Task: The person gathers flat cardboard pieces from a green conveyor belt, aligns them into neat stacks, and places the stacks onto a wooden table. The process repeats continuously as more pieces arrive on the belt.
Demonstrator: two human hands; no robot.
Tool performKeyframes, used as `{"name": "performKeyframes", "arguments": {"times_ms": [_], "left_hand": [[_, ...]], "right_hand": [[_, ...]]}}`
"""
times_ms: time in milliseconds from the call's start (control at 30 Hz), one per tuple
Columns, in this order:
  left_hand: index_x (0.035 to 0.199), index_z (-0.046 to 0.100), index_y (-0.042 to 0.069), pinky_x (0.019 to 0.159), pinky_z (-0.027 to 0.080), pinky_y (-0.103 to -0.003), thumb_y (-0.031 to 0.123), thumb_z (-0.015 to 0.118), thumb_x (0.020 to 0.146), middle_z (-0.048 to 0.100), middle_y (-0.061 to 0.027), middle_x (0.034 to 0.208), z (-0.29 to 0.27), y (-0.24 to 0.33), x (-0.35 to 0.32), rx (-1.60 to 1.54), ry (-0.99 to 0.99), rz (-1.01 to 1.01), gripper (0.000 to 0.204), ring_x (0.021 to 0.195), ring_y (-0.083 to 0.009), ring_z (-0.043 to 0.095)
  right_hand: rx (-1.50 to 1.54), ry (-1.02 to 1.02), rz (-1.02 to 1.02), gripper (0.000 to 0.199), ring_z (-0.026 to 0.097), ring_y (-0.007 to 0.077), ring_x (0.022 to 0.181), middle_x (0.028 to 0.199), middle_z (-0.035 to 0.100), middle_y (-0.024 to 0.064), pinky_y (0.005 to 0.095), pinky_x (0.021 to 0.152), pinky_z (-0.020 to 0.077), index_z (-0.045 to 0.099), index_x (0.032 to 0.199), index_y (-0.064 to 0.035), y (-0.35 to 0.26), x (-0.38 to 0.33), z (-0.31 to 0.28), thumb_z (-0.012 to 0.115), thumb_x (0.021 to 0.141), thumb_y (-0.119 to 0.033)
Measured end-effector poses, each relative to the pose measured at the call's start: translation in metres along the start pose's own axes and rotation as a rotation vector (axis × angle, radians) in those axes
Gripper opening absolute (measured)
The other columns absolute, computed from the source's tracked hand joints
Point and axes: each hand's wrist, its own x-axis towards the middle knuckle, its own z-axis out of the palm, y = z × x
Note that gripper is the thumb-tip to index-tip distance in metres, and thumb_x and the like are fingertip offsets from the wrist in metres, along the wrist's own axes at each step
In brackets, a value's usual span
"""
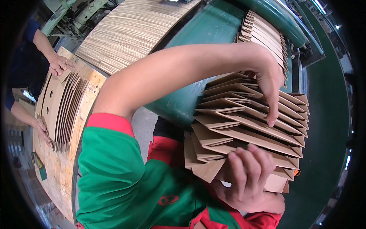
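A row of folded brown cardboard cartons (251,133), flattened and standing close together on edge, lies in front of me between my two hands. My left hand (268,84) reaches across to the far part of the row. It is curled over the cartons, one digit pressing down between the folds and the other fingertips partly hidden among them. At the near end, my right hand (248,175) wraps its bent fingers over the last cartons, its thumb mostly hidden. The cartons fan apart slightly at their left ends.
More folded cartons (267,34) lie beyond on a green conveyor belt (209,28), under a green roller (282,19). Left, a co-worker's hands (59,65) hold another carton batch (66,110) on a wooden table (63,171). A striped wood-grain surface (133,30) stands between.
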Motion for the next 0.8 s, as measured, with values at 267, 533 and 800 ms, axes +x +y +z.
{"name": "performKeyframes", "arguments": {"times_ms": [267,533,800], "left_hand": [[0.128,0.071,-0.004,0.091,0.057,-0.037,0.077,0.077,0.072,0.072,-0.0237,0.126,-0.012,-0.012,0.009,-0.002,-0.176,0.063,0.098,0.110,-0.0316,0.071],[0.112,0.073,0.000,0.105,0.051,-0.033,0.056,0.060,0.104,0.072,-0.0087,0.103,0.022,-0.102,0.053,-0.590,-0.035,0.253,0.058,0.101,-0.0175,0.068],[0.162,0.036,0.005,0.115,0.041,-0.040,0.072,0.053,0.099,0.041,-0.0163,0.164,0.084,-0.123,0.100,-0.666,-0.199,0.449,0.093,0.145,-0.0283,0.043]], "right_hand": [[-0.187,-0.407,0.123,0.112,0.032,0.0510,0.150,0.161,0.034,0.0317,0.0668,0.120,0.0207,0.034,0.155,0.0061,0.029,0.004,-0.027,0.087,0.069,-0.043],[-0.238,-0.125,0.184,0.092,0.043,0.0521,0.142,0.153,0.045,0.0305,0.0723,0.116,0.0249,0.052,0.152,-0.0139,0.044,0.001,-0.010,0.079,0.077,-0.060],[-0.034,-0.362,0.155,0.130,0.024,0.0598,0.151,0.162,0.027,0.0379,0.0765,0.118,0.0157,0.038,0.159,-0.0121,0.093,0.034,-0.009,0.096,0.051,-0.056]]}}
